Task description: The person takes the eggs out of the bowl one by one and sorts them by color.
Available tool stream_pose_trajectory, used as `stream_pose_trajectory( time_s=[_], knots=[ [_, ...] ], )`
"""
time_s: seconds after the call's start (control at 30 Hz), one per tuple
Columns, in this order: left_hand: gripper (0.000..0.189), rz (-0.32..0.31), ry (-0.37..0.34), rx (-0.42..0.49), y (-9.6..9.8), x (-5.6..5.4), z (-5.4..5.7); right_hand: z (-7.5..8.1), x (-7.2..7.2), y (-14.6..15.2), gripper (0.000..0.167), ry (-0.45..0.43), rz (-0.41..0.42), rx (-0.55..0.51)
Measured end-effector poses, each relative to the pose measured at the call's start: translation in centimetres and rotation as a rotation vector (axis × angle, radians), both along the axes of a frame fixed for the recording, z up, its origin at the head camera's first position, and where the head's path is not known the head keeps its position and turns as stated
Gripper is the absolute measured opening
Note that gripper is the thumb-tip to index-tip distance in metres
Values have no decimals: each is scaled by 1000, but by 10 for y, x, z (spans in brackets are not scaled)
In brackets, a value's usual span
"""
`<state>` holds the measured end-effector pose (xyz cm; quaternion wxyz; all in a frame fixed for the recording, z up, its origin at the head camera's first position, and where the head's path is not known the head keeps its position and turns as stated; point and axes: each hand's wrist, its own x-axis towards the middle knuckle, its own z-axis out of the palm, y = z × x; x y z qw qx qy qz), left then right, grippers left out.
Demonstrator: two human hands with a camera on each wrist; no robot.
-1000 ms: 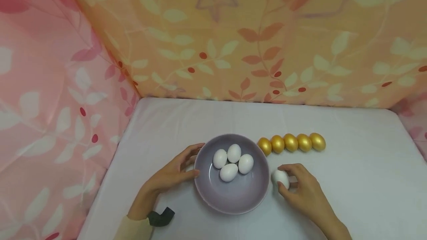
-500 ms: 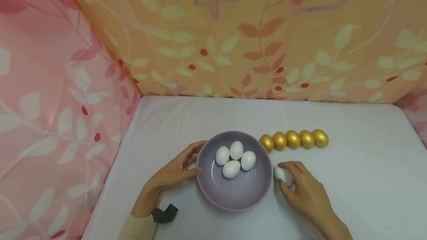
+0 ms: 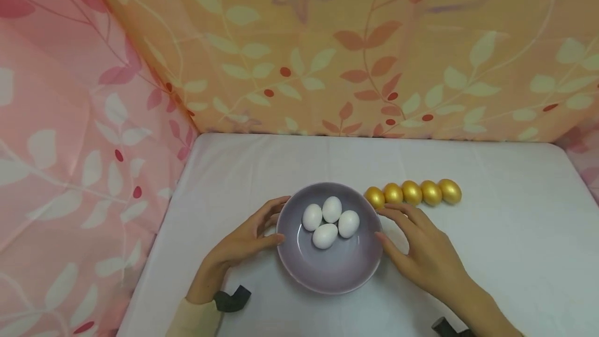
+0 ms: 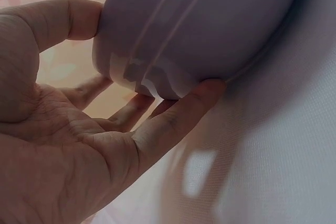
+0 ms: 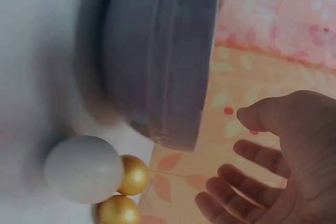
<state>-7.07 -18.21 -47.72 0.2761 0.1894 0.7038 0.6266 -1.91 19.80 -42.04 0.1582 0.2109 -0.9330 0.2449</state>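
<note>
A round purple-grey bowl (image 3: 332,274) stands on the white-covered table, with several white eggs (image 3: 325,236) clustered inside. My left hand (image 3: 248,233) holds its left side, thumb at the rim and fingertips spread along the outer wall (image 4: 173,35). At the right side of the bowl is my right hand (image 3: 428,254), its thumb and index finger beside the rim and nothing between them. The right wrist view shows that hand's relaxed fingers (image 5: 252,182) apart from the bowl wall (image 5: 163,51). A single white egg (image 5: 84,169) lies on the table beside the bowl, below that hand.
Several gold eggs (image 3: 412,193) form a row behind the right hand, the leftmost close to the bowl's rim. Patterned cloth walls, orange (image 3: 262,25) at the back and pink (image 3: 61,181) on the left, border the white table (image 3: 252,165).
My right hand has let go of the white egg beside the bowl, risen, and moved left to the bowl's right rim. The left hand stays on the bowl.
</note>
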Motion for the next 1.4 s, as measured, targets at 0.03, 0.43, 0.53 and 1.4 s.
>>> stream_pose_trajectory(
  time_s=[0.03, 0.43, 0.53, 1.4],
  knots=[
    [78, 0, -2, -1, 0, 0, -1, 3, -5, -1, 49, -8, 34, 7],
    [78, 12, -20, -3, 1, 4, 1, 17, -47, -31, 33, -75, 396, 228],
    [78, 9, -24, -2, 0, 5, 1, 19, -52, -39, 31, -126, 452, 280],
    [78, 11, -19, -14, 2, 4, 12, 28, -67, -61, 33, -562, 602, 510]
  ],
)
